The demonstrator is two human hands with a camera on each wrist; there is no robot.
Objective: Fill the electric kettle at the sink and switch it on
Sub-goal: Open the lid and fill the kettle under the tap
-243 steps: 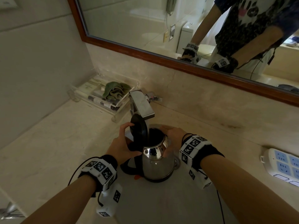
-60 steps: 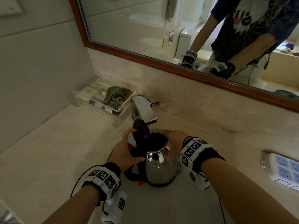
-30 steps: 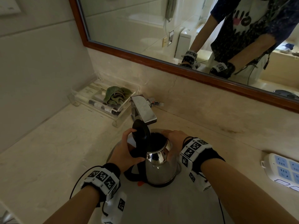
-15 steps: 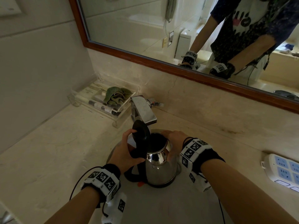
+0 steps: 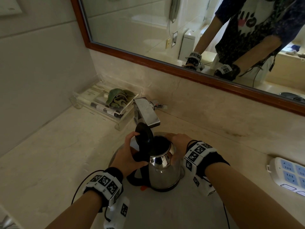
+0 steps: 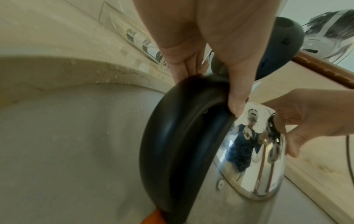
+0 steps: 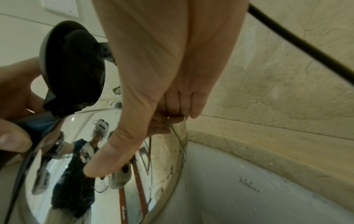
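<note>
The kettle (image 5: 162,172) stands in the sink (image 5: 165,210), below the faucet (image 5: 146,114). The tray (image 5: 105,103) sits on the counter (image 5: 49,154), far left of the faucet. The power strip (image 5: 290,176) lies at right. The mirror (image 5: 165,30) hangs behind.

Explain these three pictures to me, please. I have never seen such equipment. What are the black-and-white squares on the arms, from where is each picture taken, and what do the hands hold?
No machine works here: a person works with bare hands. The patterned bands carry one small camera on each wrist; a third camera sits on the head.

The head picture looks down at a bathroom counter. The steel kettle stands in the sink, below the faucet, with its black lid swung open. Whether water is running, I cannot tell.

The left hand grips the kettle's black handle; the left wrist picture shows this from close. The right hand holds the kettle's body at the rim, as the right wrist picture shows.

On the counter lie a clear tray with a green cloth, and a power strip at the right. The mirror reflects the person.
</note>
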